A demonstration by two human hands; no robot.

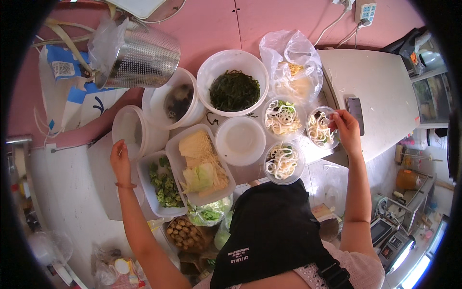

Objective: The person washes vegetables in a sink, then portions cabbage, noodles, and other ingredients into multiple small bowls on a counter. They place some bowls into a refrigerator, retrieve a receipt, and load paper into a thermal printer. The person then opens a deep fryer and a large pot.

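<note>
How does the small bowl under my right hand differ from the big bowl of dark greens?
The small clear bowl holds pale noodles and lotus-root slices; the big white bowl holds dark seaweed-like greens. The small one is far smaller. The right hand reaches over the small bowl; nothing touches the big one. Both are round and uncovered.

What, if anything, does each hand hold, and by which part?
The right hand pinches something small over the rim of a round noodle container; what it is cannot be told. The left hand holds nothing, resting beside the tub of broccoli.
</note>
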